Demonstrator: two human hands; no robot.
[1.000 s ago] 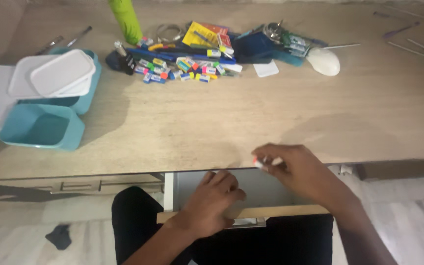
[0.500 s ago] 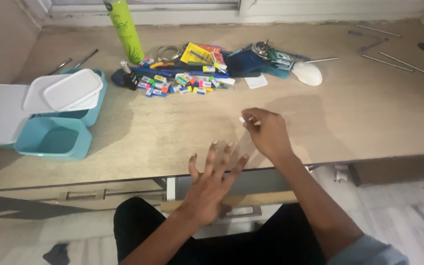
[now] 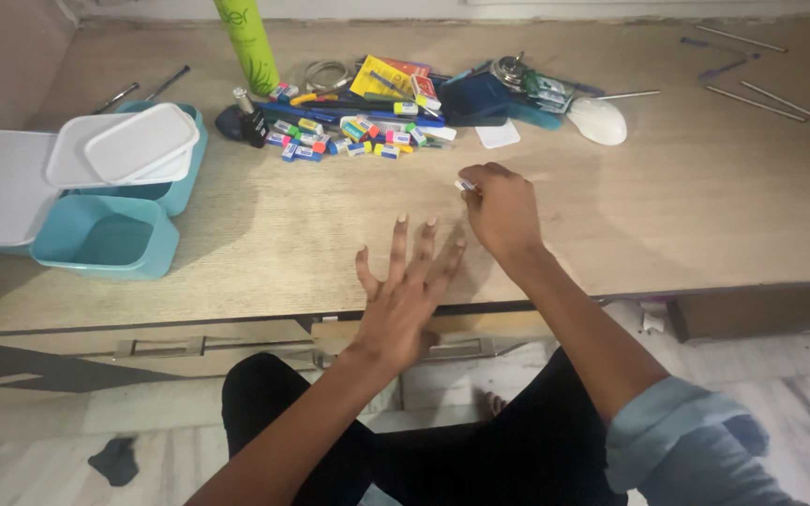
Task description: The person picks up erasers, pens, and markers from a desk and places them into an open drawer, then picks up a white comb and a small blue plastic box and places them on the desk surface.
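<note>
Just right of the frame's centre, the right hand (image 3: 501,208) pinches a small white eraser-like block (image 3: 464,186) at its fingertips, low over the pale wood-grain bench (image 3: 686,206). The block looks light and stiff, easy to pinch by its short sides. The left hand (image 3: 405,295) is spread flat and released at the bench's near edge, holding nothing. Towards the top of the frame lie a heap of bright little erasers (image 3: 349,139), a white computer mouse (image 3: 598,120) and a green spray can (image 3: 247,42); teal plastic tubs with white lids (image 3: 105,239) sit at left.

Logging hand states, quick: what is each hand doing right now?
Left hand: open, fingers spread, holding nothing.
Right hand: closed, pinching a small white object over the desk; its kind cannot be told.
</note>
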